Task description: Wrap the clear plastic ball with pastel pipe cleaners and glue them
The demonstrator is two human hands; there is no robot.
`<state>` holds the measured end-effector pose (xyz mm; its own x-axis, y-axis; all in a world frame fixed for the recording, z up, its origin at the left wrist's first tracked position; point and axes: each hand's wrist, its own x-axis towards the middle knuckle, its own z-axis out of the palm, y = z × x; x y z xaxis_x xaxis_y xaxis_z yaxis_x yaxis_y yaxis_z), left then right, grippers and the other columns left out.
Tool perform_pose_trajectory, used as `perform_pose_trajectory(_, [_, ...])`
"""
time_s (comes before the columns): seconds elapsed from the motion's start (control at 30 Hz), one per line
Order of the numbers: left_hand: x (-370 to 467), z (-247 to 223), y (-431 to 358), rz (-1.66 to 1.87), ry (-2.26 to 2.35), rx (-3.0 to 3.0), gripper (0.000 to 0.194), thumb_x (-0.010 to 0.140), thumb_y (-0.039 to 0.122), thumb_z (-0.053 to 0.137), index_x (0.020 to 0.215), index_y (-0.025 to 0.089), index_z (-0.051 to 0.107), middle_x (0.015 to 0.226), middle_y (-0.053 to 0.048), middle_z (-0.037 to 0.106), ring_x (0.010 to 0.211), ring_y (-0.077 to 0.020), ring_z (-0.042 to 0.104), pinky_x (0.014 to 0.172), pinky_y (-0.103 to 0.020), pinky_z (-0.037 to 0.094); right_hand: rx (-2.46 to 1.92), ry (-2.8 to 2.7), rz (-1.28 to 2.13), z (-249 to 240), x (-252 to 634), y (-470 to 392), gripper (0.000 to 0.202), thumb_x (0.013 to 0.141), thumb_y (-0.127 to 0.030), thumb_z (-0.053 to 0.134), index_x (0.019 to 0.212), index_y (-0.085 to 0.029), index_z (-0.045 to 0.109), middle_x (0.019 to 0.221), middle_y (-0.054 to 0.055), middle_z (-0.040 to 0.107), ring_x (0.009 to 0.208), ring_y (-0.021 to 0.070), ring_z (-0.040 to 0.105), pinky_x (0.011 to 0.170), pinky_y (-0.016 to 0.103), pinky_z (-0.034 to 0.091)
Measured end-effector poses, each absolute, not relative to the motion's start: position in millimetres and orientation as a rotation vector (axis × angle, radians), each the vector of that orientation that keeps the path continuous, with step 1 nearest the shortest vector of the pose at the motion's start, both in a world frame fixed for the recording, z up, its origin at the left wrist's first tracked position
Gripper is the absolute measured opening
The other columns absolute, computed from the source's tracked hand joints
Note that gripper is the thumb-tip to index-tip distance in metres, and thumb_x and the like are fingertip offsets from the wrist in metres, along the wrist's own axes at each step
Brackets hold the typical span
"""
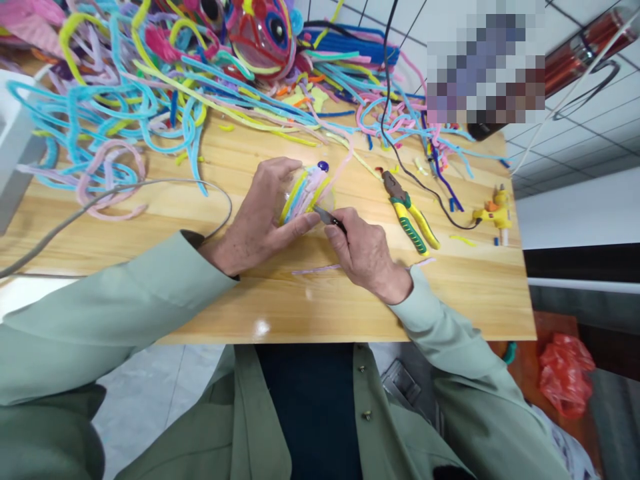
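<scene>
My left hand (265, 213) is closed around a rounded clear piece (294, 208) covered with strips of yellow, blue, white and pale purple pipe cleaner. A shiny dark blue ball (323, 166) sits at its far end. From that end a pink pipe cleaner (345, 160) runs off to the upper right. Gripped in my right hand (365, 250) is a small knife (327, 217) with a grey blade and dark handle. Its tip meets the strips close to my left thumb. My palm hides part of the clear piece.
Tangled pipe cleaners (145, 113) cover the table's (280, 313) far left, beside a decorated red piece (260, 40) with a large eye. Green-and-yellow pliers (410, 217) lie right of my hands. Farther right is a yellow glue gun (495, 212) with a black cord (413, 175). A grey cable (100, 198) crosses at left.
</scene>
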<state>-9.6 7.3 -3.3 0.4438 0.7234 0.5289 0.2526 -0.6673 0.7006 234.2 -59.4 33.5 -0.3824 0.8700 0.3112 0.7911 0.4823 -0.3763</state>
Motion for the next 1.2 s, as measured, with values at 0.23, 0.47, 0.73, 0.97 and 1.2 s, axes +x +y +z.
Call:
perform_pose_trajectory(0.23, [-9.3, -4.4, 6.9, 1.179, 0.848, 2.145, 0.075, 0.103, 0.076, 0.071, 0.160, 0.037, 0.044, 0.162, -0.010, 0.057, 0.157, -0.0403, 0.054, 0.135, -0.070, 0.044, -1.330, -2.256, 0.225, 36.5, 235.4, -58.8, 0.056, 0.123, -0.058, 0.021, 0.122, -0.023, 0.064, 0.094, 0.003, 0.080, 0.078, 0.0176, 0.073, 0.063, 0.031, 0.044])
perform_pose_trajectory(0.47, [-10.2, -4.3, 7.0, 1.203, 0.873, 2.181, 0.069, 0.107, 0.068, 0.070, 0.163, 0.035, 0.045, 0.158, -0.011, 0.059, 0.153, -0.0378, 0.057, 0.131, -0.064, 0.051, -1.285, -2.188, 0.231, 36.8, 237.0, -59.3, 0.050, 0.124, -0.054, 0.027, 0.117, -0.022, 0.065, 0.092, 0.001, 0.079, 0.075, 0.0152, 0.073, 0.064, 0.030, 0.045])
perform_pose_trajectory(0.73, [-10.6, -7.5, 9.5, 1.237, 0.835, 2.204, 0.075, 0.105, 0.067, 0.075, 0.164, 0.032, 0.045, 0.157, -0.012, 0.059, 0.148, -0.0381, 0.059, 0.128, -0.065, 0.053, -1.315, -2.166, 0.127, 32.6, 235.3, -58.4, 0.052, 0.122, -0.061, 0.031, 0.121, -0.021, 0.065, 0.090, 0.003, 0.080, 0.070, 0.0158, 0.071, 0.060, 0.031, 0.042])
perform_pose_trajectory(0.97, [-10.4, -5.8, 8.0, 1.192, 0.851, 2.196, 0.072, 0.106, 0.069, 0.071, 0.163, 0.035, 0.043, 0.161, -0.014, 0.058, 0.156, -0.0399, 0.056, 0.134, -0.066, 0.046, -1.365, -2.230, 0.086, 31.6, 233.9, -58.9, 0.057, 0.122, -0.060, 0.028, 0.131, -0.020, 0.067, 0.095, 0.005, 0.082, 0.074, 0.0182, 0.074, 0.061, 0.032, 0.042])
perform_pose_trajectory(1.2, [-10.5, -4.8, 8.5, 1.190, 0.855, 2.191, 0.070, 0.106, 0.070, 0.071, 0.162, 0.036, 0.044, 0.160, -0.012, 0.058, 0.155, -0.0382, 0.056, 0.133, -0.068, 0.047, -1.427, -2.291, 0.060, 33.1, 232.8, -58.7, 0.056, 0.123, -0.057, 0.026, 0.134, -0.021, 0.067, 0.098, 0.005, 0.082, 0.082, 0.0194, 0.075, 0.064, 0.032, 0.042])
